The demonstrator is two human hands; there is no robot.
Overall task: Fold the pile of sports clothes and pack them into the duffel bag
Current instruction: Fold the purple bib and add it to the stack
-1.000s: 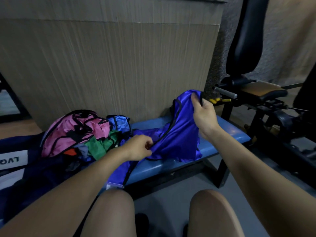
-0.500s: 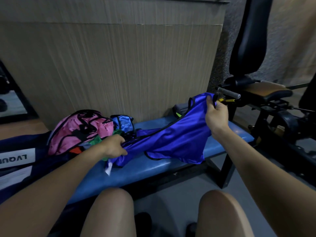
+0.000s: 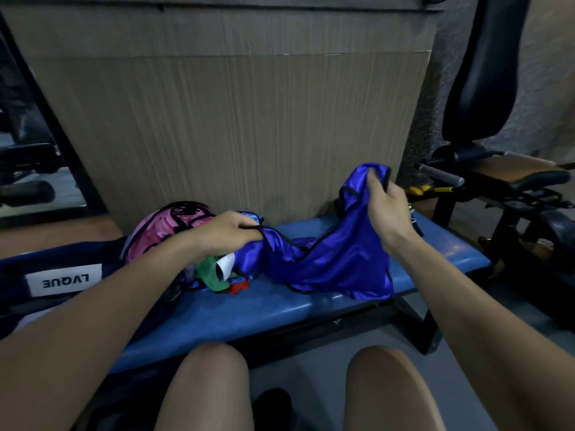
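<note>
1. A seated person stretches a shiny blue vest (image 3: pixel 336 259) with black trim between both hands above a blue bench (image 3: pixel 280 309); its lower edge sags onto the bench top.
2. The left hand (image 3: pixel 227 231) grips one end of the vest, fingers curled round the fabric, just over the pile of clothes (image 3: pixel 193 244); a white tag (image 3: pixel 225 264) hangs below it.
3. The right hand (image 3: pixel 389 209) pinches the other end, raised higher, near the bench's right end; its fingers close over the black-edged rim.
4. The pile lies at the left of the bench, a pink garment (image 3: pixel 155 234) on top, green and red cloth at its front edge.
5. A dark blue duffel bag (image 3: pixel 18 269) with a white label sits left of the pile, touching it; only part of it shows.
6. Behind the bench stands a wood-grain panel (image 3: pixel 233 119); gym equipment (image 3: pixel 497 181) stands at right; the person's bare knees fill the foreground.
</note>
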